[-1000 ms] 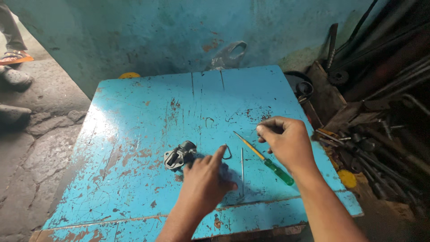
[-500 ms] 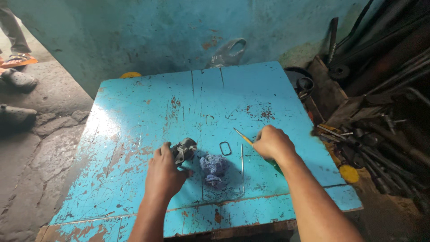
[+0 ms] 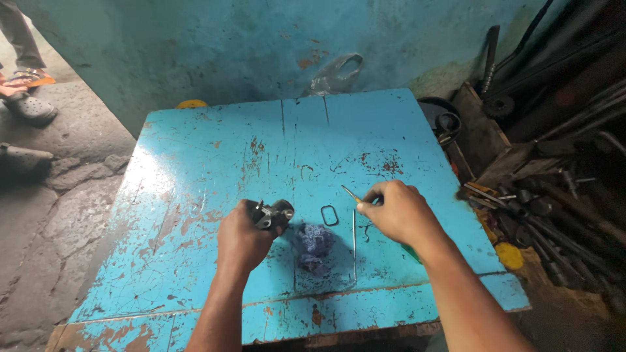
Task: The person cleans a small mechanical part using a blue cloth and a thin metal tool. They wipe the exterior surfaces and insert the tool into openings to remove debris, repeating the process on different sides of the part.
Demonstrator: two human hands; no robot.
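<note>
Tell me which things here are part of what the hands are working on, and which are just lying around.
In hand or close by:
- left hand grips a small metal part
- right hand on a screwdriver
- blue rag
- black rubber ring

Lying about:
- plastic bag at the wall
- metal scrap pile
- yellow lid

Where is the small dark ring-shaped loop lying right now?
In the head view, the loop lies on the blue table between both hands, just above the blue rag.

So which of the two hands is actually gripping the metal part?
The left hand: its fingers wrap the dark metal part, while the right hand handles a thin screwdriver.
</note>
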